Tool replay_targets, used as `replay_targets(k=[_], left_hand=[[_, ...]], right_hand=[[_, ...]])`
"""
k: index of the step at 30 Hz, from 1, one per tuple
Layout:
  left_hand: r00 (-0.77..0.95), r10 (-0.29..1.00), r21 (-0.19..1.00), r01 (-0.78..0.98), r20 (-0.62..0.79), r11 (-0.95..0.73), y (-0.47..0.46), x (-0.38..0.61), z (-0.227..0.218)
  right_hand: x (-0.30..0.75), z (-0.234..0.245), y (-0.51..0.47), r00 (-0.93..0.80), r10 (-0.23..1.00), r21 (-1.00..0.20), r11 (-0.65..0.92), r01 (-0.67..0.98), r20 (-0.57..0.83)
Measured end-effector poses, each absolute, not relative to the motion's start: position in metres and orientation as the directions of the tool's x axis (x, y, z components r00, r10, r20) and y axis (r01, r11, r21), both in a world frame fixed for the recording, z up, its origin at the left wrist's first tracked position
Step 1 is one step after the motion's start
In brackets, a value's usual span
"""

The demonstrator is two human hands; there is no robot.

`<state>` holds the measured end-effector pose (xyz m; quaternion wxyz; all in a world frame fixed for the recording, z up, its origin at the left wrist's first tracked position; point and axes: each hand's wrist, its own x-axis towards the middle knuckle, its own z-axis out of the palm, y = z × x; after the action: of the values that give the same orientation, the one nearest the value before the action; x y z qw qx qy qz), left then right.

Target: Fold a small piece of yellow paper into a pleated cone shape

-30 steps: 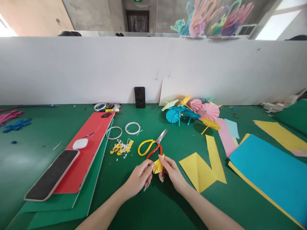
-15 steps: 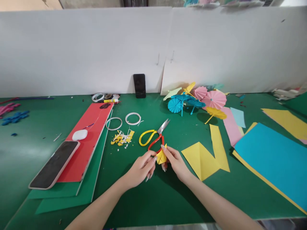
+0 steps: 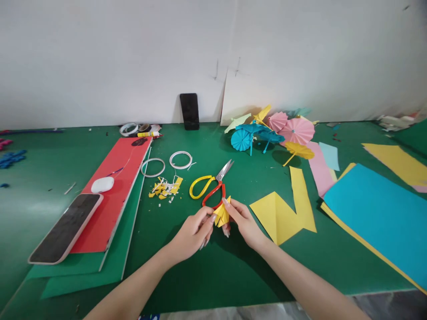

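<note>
Left hand (image 3: 192, 234) and right hand (image 3: 246, 222) were nearly closed, each drawn into a thumb-and-finger pinch. Beneath them spread the green table (image 3: 207, 284); on it, off to the right, lay the large blue sheet (image 3: 376, 218), and nearer, the creased yellow sheet (image 3: 287, 222). Just beyond the fingers rested the scissors (image 3: 219, 178), blades pointing away. Last came the folded yellow paper (image 3: 221, 216), held above the table by opposite sides, 1 in each hand. It probably handled as very light, crisp at the creases yet easily crushed or torn; a gentle pinch on its layered edges seemed wisest.
</note>
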<state>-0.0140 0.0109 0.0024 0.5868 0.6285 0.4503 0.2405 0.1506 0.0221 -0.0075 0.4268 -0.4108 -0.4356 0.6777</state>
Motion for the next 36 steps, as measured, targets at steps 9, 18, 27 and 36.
replay_targets(k=[9, 18, 27, 36], left_hand=[[0.395, 0.909, 0.904, 0.424, -0.131, -0.054, 0.01, -0.016, -0.004], [0.415, 0.902, 0.637, 0.664, 0.12, -0.391, 0.012, -0.017, -0.007], [0.444, 0.864, 0.421, 0.755, 0.237, -0.503, 0.019, -0.026, -0.01], [0.59, 0.72, 0.291, 0.662, 0.366, -0.691, 0.023, -0.023, -0.013]], right_hand=[[0.149, -0.006, 0.018, -0.301, 0.935, -0.965, -0.231, -0.125, -0.185], [0.149, -0.007, 0.019, -0.402, 0.897, -0.975, -0.22, -0.045, -0.184], [0.161, -0.002, 0.027, -0.526, 0.835, -0.973, -0.224, -0.061, -0.159], [0.16, -0.004, 0.025, -0.534, 0.819, -0.946, -0.309, -0.101, -0.21]])
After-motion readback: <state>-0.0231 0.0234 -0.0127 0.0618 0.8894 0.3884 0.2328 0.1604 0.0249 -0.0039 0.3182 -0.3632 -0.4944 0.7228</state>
